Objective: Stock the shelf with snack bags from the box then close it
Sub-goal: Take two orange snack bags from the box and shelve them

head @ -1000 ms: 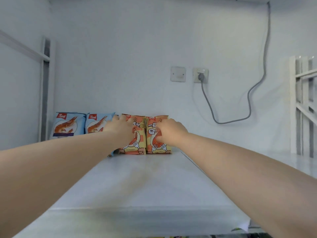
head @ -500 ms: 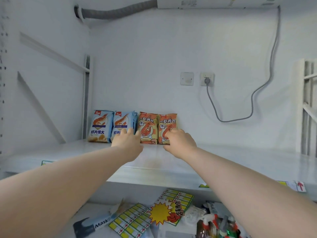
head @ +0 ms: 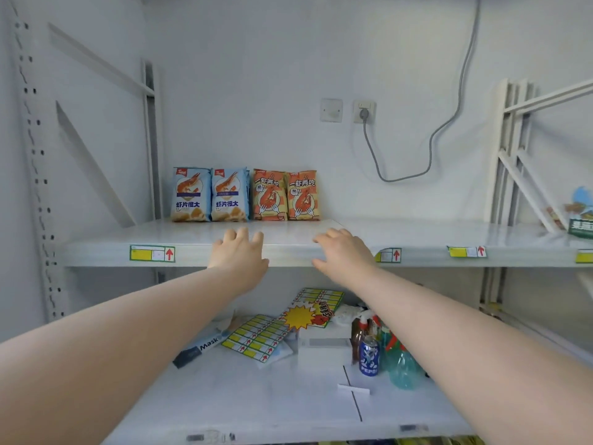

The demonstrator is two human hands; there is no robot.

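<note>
Only one camera here, a wide-angle worn on the person's head. It faces straight into the white shelving against the wall and tilts a bit down, so the upper shelf crosses mid-frame and the lower shelf fills the bottom. It's close in: both forearms come in from the bottom corners, with the left hand and right hand at the upper shelf's front edge. The snack bags sit near centre at the back, and the left upright looks bowed at the frame edge.
</note>
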